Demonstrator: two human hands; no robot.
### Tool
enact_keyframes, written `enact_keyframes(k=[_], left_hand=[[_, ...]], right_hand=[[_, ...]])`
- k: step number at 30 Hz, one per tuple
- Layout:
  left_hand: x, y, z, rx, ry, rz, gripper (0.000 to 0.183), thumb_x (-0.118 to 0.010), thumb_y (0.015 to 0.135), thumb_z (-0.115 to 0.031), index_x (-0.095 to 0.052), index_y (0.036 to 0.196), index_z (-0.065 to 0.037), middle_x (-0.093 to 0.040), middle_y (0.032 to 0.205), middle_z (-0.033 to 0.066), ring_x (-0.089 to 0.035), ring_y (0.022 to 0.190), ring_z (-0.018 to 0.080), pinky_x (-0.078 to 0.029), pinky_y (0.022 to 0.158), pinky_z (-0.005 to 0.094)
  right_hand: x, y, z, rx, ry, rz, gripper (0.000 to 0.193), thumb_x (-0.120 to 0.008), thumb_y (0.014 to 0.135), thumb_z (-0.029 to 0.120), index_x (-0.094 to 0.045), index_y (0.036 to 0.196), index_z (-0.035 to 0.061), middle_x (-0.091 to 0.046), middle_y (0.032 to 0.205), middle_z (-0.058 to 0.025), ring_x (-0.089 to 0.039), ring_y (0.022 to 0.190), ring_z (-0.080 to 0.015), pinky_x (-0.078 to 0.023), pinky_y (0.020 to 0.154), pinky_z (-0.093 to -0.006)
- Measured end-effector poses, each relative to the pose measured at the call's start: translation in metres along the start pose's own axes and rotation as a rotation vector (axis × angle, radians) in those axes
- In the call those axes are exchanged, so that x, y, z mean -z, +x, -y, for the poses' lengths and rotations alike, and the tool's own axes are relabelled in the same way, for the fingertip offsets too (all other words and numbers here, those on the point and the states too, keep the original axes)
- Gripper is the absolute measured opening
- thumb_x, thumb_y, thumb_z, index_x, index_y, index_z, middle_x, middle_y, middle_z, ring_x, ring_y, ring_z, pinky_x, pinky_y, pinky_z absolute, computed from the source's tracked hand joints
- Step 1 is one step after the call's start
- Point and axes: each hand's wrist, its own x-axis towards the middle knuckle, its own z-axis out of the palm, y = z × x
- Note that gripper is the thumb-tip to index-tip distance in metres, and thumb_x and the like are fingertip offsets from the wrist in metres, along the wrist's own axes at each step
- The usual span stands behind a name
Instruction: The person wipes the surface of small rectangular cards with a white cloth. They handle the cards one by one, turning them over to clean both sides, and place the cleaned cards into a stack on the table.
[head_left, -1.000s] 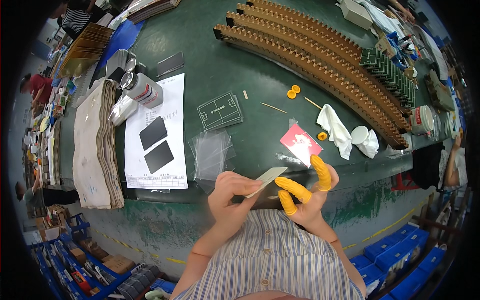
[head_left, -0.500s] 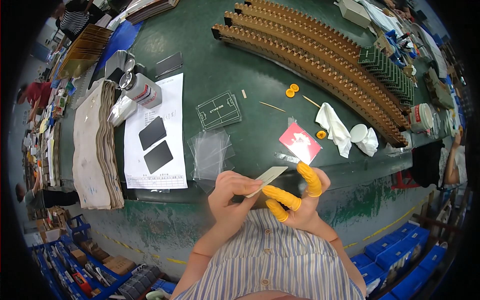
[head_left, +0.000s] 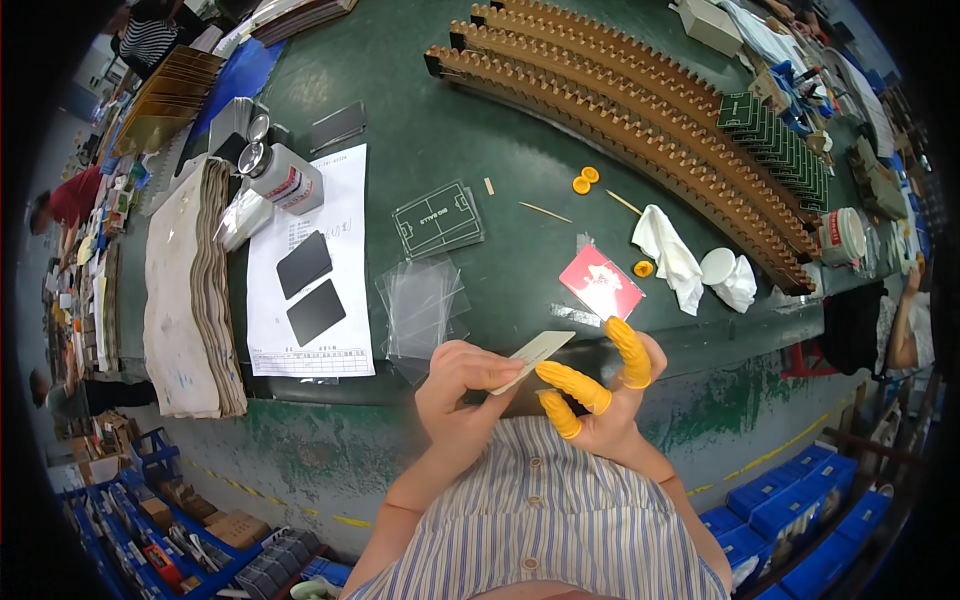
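Note:
My left hand [head_left: 462, 388] pinches a thin pale card [head_left: 545, 349], tilted, just off the table's front edge. Yellow finger cots cover the thumb and two fingers of my right hand [head_left: 608, 400]. Its fingers are spread, close to the card's right side, and nothing shows between them. Beyond the hands lies a red and white card [head_left: 601, 283] on the green table [head_left: 420, 130]. To its left are a stack of clear plastic sheets [head_left: 420, 305] and dark green cards with white line markings [head_left: 437, 222].
Long notched wooden racks [head_left: 620, 120] fill the far right, with green cards [head_left: 775, 140] at one end. White cloths [head_left: 668, 258], yellow finger cots [head_left: 582, 184] and wooden sticks [head_left: 545, 212] lie nearer. Leftward are a pump bottle [head_left: 288, 180], a paper sheet [head_left: 345, 220] and a worn cloth pile [head_left: 190, 290].
My right hand has shifted slightly right, away from the pale card, its upper fingertip now a little closer to the red card. My left hand keeps its hold, nearly still.

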Motion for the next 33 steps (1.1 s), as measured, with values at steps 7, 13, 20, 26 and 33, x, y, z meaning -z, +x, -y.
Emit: enact_keyframes(k=[7, 13, 20, 26, 33], left_hand=[[0.003, -0.001, 0.002, 0.018, -0.016, 0.022, 0.019, -0.072, 0.067, 0.007, -0.063, 0.077, -0.006, -0.07, 0.086, 0.0056, -0.062, 0.079, 0.0178, -0.041, 0.081, 0.0315], [0.003, -0.001, 0.002, 0.013, -0.01, 0.017, 0.019, -0.073, 0.065, 0.006, -0.063, 0.077, -0.005, -0.07, 0.084, 0.0072, -0.062, 0.078, 0.0182, -0.041, 0.081, 0.0319], [0.002, 0.0, 0.002, 0.004, -0.018, 0.012, 0.016, -0.075, 0.066, 0.002, -0.064, 0.075, -0.004, -0.069, 0.081, 0.0085, -0.062, 0.076, 0.0179, -0.041, 0.079, 0.0317], [0.003, -0.001, 0.001, 0.028, -0.018, 0.033, 0.022, -0.072, 0.063, 0.007, -0.065, 0.078, -0.006, -0.07, 0.087, 0.0043, -0.063, 0.081, 0.0181, -0.042, 0.083, 0.0322], [0.002, -0.001, 0.002, 0.019, 0.003, 0.034, 0.019, -0.073, 0.064, 0.006, -0.064, 0.077, -0.006, -0.07, 0.085, 0.0057, -0.062, 0.079, 0.0178, -0.041, 0.082, 0.0319]], right_hand=[[-0.004, 0.0, 0.006, 0.009, 0.002, 0.025, 0.03, -0.074, 0.069, 0.029, -0.071, 0.099, 0.0295, -0.045, 0.124, -0.0059, -0.034, 0.111, -0.0277, -0.033, 0.09, -0.038], [-0.006, 0.0, 0.007, 0.05, 0.032, 0.044, 0.032, -0.074, 0.069, 0.029, -0.07, 0.1, 0.0315, -0.045, 0.123, -0.0052, -0.034, 0.111, -0.0268, -0.032, 0.09, -0.0381], [-0.003, 0.003, 0.009, 0.104, 0.061, 0.089, 0.036, -0.076, 0.068, 0.025, -0.067, 0.102, 0.0251, -0.048, 0.118, -0.0027, -0.033, 0.111, -0.0262, -0.033, 0.089, -0.0356], [-0.003, 0.003, 0.01, 0.105, 0.058, 0.1, 0.035, -0.075, 0.068, 0.026, -0.067, 0.103, 0.0261, -0.048, 0.119, -0.0031, -0.034, 0.111, -0.0263, -0.033, 0.089, -0.0359], [-0.003, 0.003, 0.009, 0.069, 0.018, 0.057, 0.032, -0.075, 0.068, 0.031, -0.07, 0.099, 0.034, -0.045, 0.121, -0.0037, -0.034, 0.113, -0.0253, -0.032, 0.09, -0.0382]])
